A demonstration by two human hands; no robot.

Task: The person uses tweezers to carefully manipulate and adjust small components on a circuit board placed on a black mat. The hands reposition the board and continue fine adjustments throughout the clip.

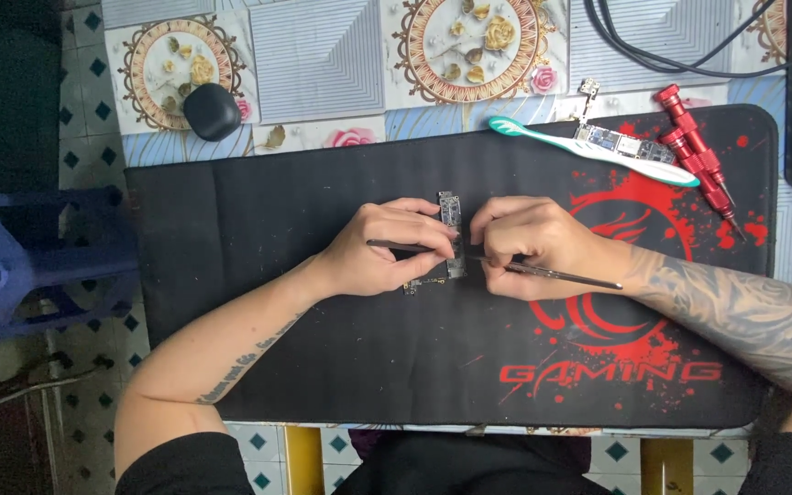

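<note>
Item: narrow circuit board (pixel 451 213), dark, long and slim, set upright to your view near the middle of the black mat (pixel 258 302). Small metal shields show at its top end; a gold-flecked edge shows at its lower left.

Your left hand (pixel 387 249): fingers closed on a dark thin tool (pixel 410 246) lying crosswise, its tip over the board.

Your right hand (pixel 533 247): fingers closed on a slim metal probe (pixel 561 273), handle slanting out to the right.

Hidden: the board's middle and lower length lies under both hands; where the tool tips meet it cannot be made out.

Also on the mat: white-and-teal toothbrush (pixel 588 147), second small board (pixel 625 145), red screwdrivers (pixel 698 156), the latter partly overlapping.
</note>
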